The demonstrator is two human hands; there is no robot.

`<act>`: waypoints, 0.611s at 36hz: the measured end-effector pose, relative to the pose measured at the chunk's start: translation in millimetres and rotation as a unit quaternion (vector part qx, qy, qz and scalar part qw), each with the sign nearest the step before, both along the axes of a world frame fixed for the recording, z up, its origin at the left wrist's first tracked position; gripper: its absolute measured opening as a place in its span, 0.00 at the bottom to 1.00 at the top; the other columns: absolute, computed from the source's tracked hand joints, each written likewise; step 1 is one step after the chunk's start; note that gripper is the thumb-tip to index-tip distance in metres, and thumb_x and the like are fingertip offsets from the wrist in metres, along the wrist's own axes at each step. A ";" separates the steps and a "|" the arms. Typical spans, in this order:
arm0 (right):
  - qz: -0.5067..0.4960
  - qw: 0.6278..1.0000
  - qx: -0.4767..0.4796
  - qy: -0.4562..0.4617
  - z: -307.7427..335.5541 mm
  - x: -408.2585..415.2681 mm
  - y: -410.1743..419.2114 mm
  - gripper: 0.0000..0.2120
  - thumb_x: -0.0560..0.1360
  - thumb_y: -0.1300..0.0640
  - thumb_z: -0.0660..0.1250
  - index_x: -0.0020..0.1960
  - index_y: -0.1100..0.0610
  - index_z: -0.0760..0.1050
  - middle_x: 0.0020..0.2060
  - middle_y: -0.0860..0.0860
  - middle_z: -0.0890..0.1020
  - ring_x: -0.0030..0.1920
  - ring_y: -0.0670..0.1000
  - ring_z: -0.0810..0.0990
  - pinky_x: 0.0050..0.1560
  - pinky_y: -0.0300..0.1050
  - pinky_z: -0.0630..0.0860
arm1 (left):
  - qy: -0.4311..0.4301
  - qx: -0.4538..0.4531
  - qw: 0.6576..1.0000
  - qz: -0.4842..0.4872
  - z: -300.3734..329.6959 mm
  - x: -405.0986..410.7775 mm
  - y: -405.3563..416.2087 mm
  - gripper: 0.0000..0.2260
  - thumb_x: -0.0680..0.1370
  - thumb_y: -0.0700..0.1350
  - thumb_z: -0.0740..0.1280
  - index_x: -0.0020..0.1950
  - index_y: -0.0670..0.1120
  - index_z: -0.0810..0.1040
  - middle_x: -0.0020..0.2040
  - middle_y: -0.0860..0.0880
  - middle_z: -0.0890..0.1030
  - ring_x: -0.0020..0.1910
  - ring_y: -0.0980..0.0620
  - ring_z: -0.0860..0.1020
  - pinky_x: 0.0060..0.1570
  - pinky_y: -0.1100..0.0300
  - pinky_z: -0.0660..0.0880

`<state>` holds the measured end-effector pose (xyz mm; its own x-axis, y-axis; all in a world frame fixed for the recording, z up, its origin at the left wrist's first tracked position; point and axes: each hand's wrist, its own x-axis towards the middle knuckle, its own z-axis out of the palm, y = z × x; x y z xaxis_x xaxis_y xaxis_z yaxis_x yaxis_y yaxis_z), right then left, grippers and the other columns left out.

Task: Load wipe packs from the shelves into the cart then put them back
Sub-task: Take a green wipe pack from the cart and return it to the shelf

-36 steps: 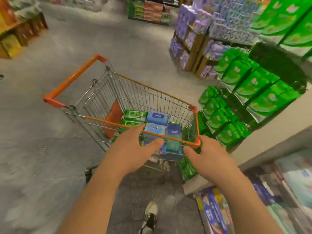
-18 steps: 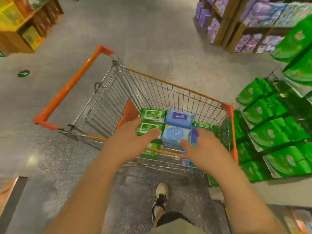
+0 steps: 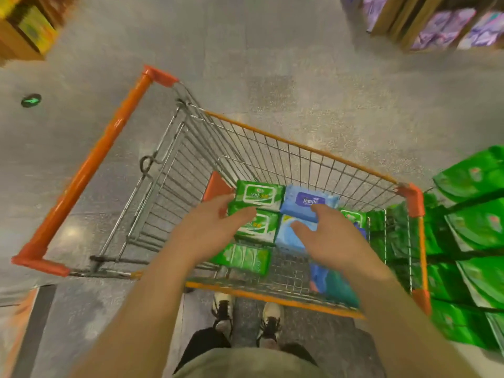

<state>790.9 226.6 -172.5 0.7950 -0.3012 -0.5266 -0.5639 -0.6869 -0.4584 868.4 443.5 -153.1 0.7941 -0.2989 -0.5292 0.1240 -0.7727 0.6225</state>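
Hands reach down together into the wire cart, both with fingers spread and loosely extended, neither closed round anything. The left hand hovers over the green wipe packs, its fingertips at the edge of the upper pack and its thumb lying across the one below; whether skin touches the wrapping cannot be told. The right hand spreads above the blue wipe packs, index finger over the labelled upper pack, thumb over the lower. Below the left hand another green pack lies flat on the cart floor. Under the right wrist sits a blue-and-teal pack. Right of the right hand, outside the cart, stand green bagged goods.
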 end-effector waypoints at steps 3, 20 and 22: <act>-0.013 0.999 -0.029 0.006 -10.7 20.5 -3.8 0.30 0.81 0.41 0.62 0.77 0.56 0.64 0.74 0.53 0.71 0.70 0.56 0.72 0.63 0.49 0.71 | 0.037 -0.005 0.999 0.004 -19.8 19.8 -4.4 0.34 0.75 0.72 0.62 0.78 0.60 0.65 0.77 0.56 0.69 0.71 0.53 0.71 0.63 0.54 0.69; 0.067 0.997 -0.040 0.015 -169.7 141.0 -6.1 0.27 0.77 0.51 0.71 0.73 0.58 0.69 0.68 0.58 0.74 0.67 0.60 0.73 0.60 0.54 0.74 | 0.377 -0.016 0.892 0.247 -215.9 73.3 -53.7 0.24 0.80 0.60 0.64 0.72 0.48 0.73 0.66 0.48 0.77 0.59 0.45 0.76 0.57 0.50 0.73; 0.075 0.996 -0.041 0.013 -197.9 153.5 -6.5 0.26 0.75 0.52 0.73 0.69 0.59 0.72 0.64 0.60 0.77 0.65 0.61 0.75 0.61 0.54 0.74 | 0.413 -0.031 0.861 0.295 -235.4 69.8 -54.2 0.24 0.81 0.59 0.64 0.72 0.48 0.71 0.69 0.48 0.75 0.62 0.43 0.75 0.58 0.49 0.73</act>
<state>944.3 220.1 -370.4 0.8205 -0.2231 -0.5263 -0.4631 -0.7992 -0.3832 938.2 389.2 -388.5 0.1771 -0.0203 -0.9840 0.9040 -0.3920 0.1707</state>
